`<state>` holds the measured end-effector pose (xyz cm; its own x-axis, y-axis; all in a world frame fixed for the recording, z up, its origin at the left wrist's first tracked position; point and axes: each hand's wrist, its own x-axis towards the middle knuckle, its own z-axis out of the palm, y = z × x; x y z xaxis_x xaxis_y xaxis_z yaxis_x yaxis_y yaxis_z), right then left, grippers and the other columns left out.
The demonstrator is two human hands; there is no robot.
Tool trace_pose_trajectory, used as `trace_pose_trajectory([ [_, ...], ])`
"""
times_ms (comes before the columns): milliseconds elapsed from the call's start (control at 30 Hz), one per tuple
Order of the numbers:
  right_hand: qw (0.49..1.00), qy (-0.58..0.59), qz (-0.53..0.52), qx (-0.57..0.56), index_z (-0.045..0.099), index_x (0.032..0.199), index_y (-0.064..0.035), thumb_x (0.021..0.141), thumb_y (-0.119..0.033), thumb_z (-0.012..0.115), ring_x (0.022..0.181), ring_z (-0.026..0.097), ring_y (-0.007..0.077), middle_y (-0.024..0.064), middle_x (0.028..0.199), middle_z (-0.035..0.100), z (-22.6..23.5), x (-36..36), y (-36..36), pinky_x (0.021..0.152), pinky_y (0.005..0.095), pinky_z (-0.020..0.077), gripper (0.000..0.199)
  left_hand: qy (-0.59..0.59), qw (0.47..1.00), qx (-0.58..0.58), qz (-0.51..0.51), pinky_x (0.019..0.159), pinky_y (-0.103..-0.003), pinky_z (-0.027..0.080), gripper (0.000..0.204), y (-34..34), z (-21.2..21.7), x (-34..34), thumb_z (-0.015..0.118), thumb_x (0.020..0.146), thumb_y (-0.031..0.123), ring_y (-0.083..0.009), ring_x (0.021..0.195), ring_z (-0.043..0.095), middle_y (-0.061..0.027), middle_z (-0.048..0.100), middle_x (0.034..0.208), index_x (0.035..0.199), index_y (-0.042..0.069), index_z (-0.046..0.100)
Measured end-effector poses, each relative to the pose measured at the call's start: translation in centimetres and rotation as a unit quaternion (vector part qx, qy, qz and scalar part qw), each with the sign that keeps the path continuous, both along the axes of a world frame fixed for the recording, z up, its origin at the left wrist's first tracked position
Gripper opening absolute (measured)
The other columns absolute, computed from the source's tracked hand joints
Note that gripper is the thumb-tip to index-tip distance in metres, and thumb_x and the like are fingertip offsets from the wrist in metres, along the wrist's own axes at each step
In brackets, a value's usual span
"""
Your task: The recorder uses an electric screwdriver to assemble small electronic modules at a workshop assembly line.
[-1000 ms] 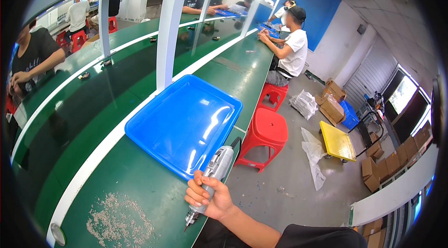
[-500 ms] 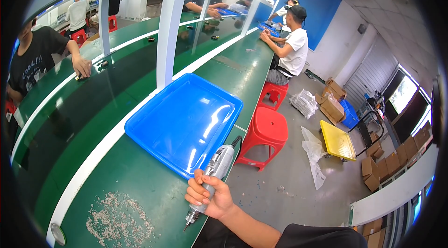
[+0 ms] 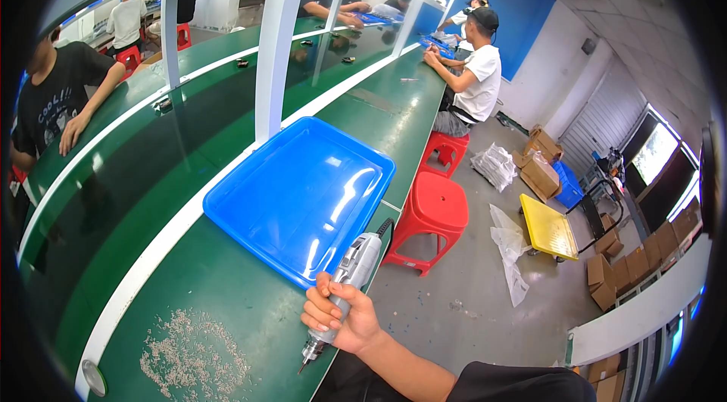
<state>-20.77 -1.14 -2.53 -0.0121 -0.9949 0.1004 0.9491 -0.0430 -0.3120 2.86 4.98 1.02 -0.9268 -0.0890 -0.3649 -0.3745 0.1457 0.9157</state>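
Observation:
My right hand point(image 3: 344, 316) is closed around a grey electric screwdriver point(image 3: 358, 262), with its bit pointing down over the bench's near edge. The cord end points up and away, beside the near right side of a blue plastic tray point(image 3: 295, 190). Nothing lies in the tray, which rests on the green bench point(image 3: 250, 296). To the left of the screwdriver tip, a loose heap of tiny metal screws point(image 3: 193, 356) is spread on the bench. My left hand is out of view.
A conveyor belt point(image 3: 197, 118) with small dark parts runs left of the bench, past a white post point(image 3: 276, 46). A co-worker point(image 3: 64, 91) is across it; another person point(image 3: 475, 69) sits farther along. Red stools point(image 3: 435, 209) and a yellow cart point(image 3: 547, 228) are at right.
The co-worker across the belt has drawn a hand back from a dark part toward their side. Small parts on the belt have shifted slightly toward me. My right hand stays nearly still.

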Motion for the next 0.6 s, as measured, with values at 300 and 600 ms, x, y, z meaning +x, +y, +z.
trace_pose_trajectory([
  [300, 0.999, -0.029, 0.011, 0.037, 0.05, 0.08, -0.0082, 0.09, -0.02, 0.05, 0.05, 0.038, 0.0089, -0.0018, 0.056, 0.036, -0.5, 0.5, -0.6, 0.056, 0.0257, 0.0356, 0.015, 0.0, 1.0, 0.001, 0.019, 0.079, -0.041, 0.048, 0.023, 0.1, -0.8, 0.0, 0.052, 0.09, 0.014, -0.0376, 0.094, 0.061, -0.0223, 0.063, 0.097, 0.098, -0.005, 0.062],
  [600, 0.996, 0.022, -0.09, -0.006, 0.045, 0.095, 0.0022, 0.097, -0.007, 0.041, 0.049, 0.029, 0.0091, 0.0004, 0.063, 0.03, 0.2, -7.2, 1.5, 0.047, 0.0231, 0.0315, 0.011, 0.118, 0.991, -0.064, -0.024, 0.075, -0.045, 0.048, 0.025, 2.0, -4.3, -3.2, 0.058, 0.083, 0.023, -0.037, 0.086, 0.062, -0.0224, 0.065, 0.088, 0.093, 0.002, 0.067],
])
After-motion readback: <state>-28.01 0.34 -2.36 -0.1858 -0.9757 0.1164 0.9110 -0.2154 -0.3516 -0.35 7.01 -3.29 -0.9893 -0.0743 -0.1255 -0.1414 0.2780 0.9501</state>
